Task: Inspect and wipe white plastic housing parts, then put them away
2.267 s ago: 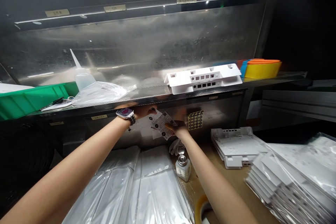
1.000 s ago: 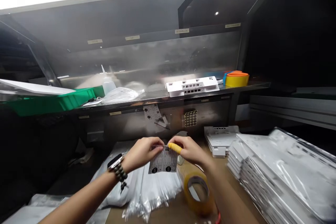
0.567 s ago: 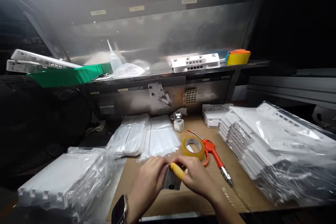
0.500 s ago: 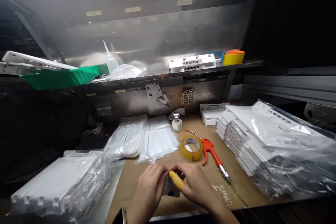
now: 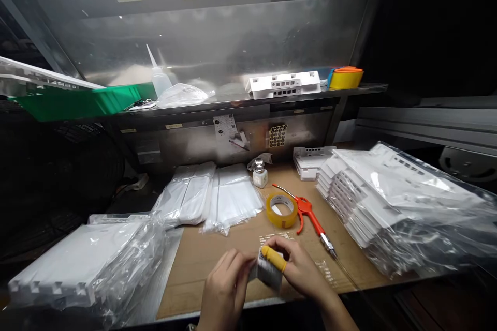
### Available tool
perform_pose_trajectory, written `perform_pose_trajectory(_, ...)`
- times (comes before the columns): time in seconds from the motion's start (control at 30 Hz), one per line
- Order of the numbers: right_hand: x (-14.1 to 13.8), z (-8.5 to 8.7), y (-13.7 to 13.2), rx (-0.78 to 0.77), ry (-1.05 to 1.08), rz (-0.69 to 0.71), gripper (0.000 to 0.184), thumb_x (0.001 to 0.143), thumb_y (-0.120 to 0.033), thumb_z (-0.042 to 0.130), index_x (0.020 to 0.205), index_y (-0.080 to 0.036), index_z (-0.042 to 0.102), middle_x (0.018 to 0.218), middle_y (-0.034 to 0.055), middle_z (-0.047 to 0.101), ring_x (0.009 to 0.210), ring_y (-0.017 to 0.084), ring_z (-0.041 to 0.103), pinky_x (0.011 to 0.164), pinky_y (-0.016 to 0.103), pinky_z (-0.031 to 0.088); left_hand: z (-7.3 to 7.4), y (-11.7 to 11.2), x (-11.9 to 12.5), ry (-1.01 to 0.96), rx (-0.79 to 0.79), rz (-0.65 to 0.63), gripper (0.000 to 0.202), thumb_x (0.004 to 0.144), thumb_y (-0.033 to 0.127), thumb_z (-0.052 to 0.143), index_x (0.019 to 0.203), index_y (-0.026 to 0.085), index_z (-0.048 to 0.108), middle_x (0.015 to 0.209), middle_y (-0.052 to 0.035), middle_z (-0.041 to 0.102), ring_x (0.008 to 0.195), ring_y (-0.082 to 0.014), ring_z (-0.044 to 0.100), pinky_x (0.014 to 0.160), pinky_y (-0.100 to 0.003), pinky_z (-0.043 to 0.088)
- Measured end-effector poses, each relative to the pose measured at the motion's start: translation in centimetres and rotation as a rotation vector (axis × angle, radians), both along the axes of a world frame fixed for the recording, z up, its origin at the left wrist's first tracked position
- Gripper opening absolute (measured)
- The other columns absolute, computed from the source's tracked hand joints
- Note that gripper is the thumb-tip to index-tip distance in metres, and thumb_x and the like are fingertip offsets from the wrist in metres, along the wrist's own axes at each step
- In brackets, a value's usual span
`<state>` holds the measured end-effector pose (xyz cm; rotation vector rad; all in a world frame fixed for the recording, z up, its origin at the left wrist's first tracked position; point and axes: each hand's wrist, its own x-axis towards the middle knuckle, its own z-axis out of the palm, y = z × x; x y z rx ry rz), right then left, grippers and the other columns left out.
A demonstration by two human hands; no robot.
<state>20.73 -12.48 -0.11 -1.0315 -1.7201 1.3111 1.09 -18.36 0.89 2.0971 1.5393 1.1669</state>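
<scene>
A bagged stack of white parts [image 5: 77, 253] sits far left. My left hand [image 5: 227, 287] pinches one edge of the folded printed sheet [image 5: 269, 275], near the cardboard's [image 5: 205, 253] front edge; my right hand [image 5: 305, 273], thumb in a yellow cover [image 5: 274, 258], grips the other side. Farther right lies a red air gun [image 5: 312, 219].

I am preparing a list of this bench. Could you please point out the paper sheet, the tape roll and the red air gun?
Paper sheet [image 5: 269, 272]: head view, on its printed face.
Tape roll [image 5: 277, 221]: head view, on its near side.
Red air gun [image 5: 313, 221]: head view, on its handle.
</scene>
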Motion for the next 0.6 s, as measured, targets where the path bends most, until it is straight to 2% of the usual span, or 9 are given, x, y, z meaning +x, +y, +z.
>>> perform_pose_trajectory(0.07,0.0,-0.5,0.0,-0.069,0.066,-0.001,0.024,0.089,-0.046,0.07,0.096,-0.023,0.071,0.086,0.0014,0.069,0.079,0.019,0.061,0.07,0.028,0.044,-0.2,0.1,0.0,-0.108,-0.039,0.023,0.017,0.102,0.03,0.053,0.099,0.031,0.069,0.088,-0.0017,0.07,0.083,-0.0196,0.068,0.075,-0.03,0.052)
perform_pose_trajectory(0.13,-0.2,-1.0,-0.1,-0.107,0.134,-0.022,0.028,0.088,-0.051,0.071,0.091,-0.023,0.069,0.082,0.0002,0.065,0.075,0.017,0.057,0.067,0.028,0.043,-0.4,0.2,0.1,-0.251,-0.103,0.074,0.016,0.1,0.037,0.058,0.108,0.031,0.07,0.09,-0.0018,0.07,0.085,-0.0199,0.069,0.078,-0.03,0.053)
perform_pose_trajectory(0.23,-0.5,-1.5,-0.1,-0.084,0.193,-0.091,0.03,0.091,-0.051,0.068,0.084,-0.022,0.062,0.077,-0.0011,0.059,0.072,0.016,0.053,0.067,0.027,0.043,-1.1,0.1,0.7,-0.575,-0.234,0.167,0.047,0.092,0.049,0.069,0.132,0.029,0.056,0.094,-0.0019,0.071,0.085,-0.0209,0.071,0.08,-0.031,0.058)
perform_pose_trajectory(0.27,-0.5,-1.6,-0.1,-0.077,0.203,-0.107,0.03,0.091,-0.051,0.069,0.083,-0.023,0.061,0.077,-0.0014,0.057,0.071,0.016,0.052,0.067,0.027,0.042,-1.4,0.1,1.0,-0.659,-0.274,0.176,0.051,0.09,0.052,0.069,0.132,0.028,0.054,0.096,-0.0026,0.072,0.084,-0.0211,0.071,0.079,-0.032,0.059)
perform_pose_trajectory(0.3,-0.6,-1.6,-0.1,-0.073,0.206,-0.116,0.03,0.091,-0.05,0.069,0.083,-0.023,0.06,0.076,-0.0017,0.056,0.071,0.016,0.051,0.066,0.028,0.042,-1.8,0.0,1.1,-0.694,-0.3,0.175,0.047,0.091,0.053,0.068,0.127,0.027,0.056,0.098,-0.0036,0.073,0.084,-0.0214,0.071,0.078,-0.032,0.059)
perform_pose_trajectory(0.37,-0.7,-1.6,0.0,-0.07,0.188,-0.124,0.032,0.089,-0.051,0.072,0.08,-0.022,0.059,0.073,-0.0023,0.053,0.068,0.015,0.047,0.063,0.027,0.04,-2.5,-0.2,1.4,-0.615,-0.264,0.199,0.03,0.093,0.052,0.065,0.105,0.025,0.066,0.094,-0.0051,0.075,0.082,-0.0222,0.071,0.076,-0.033,0.058)
perform_pose_trajectory(0.43,-0.9,-1.4,0.0,-0.08,0.187,-0.137,0.035,0.086,-0.052,0.074,0.076,-0.022,0.058,0.071,-0.0029,0.049,0.065,0.014,0.044,0.061,0.027,0.037,-3.0,-0.4,1.4,-0.448,-0.1,0.241,0.021,0.096,0.044,0.063,0.089,0.025,0.07,0.082,-0.0036,0.073,0.074,-0.0218,0.069,0.07,-0.033,0.056)
perform_pose_trajectory(0.53,-1.3,-1.2,0.1,-0.144,0.27,-0.143,0.039,0.081,-0.053,0.079,0.073,-0.021,0.058,0.07,-0.0028,0.049,0.066,0.014,0.045,0.062,0.027,0.038,-3.6,-0.3,1.2,-0.333,0.15,0.242,0.012,0.097,0.028,0.062,0.089,0.029,0.071,0.074,-0.0003,0.072,0.067,-0.0197,0.067,0.063,-0.031,0.054)
perform_pose_trajectory(0.6,-1.5,-1.3,0.2,-0.197,0.32,-0.138,0.042,0.075,-0.053,0.084,0.071,-0.02,0.059,0.069,-0.0024,0.051,0.067,0.014,0.047,0.062,0.026,0.04,-4.0,-0.2,1.1,-0.33,0.227,0.218,0.013,0.096,0.021,0.062,0.091,0.029,0.07,0.075,0.0006,0.073,0.065,-0.0186,0.067,0.061,-0.03,0.054)
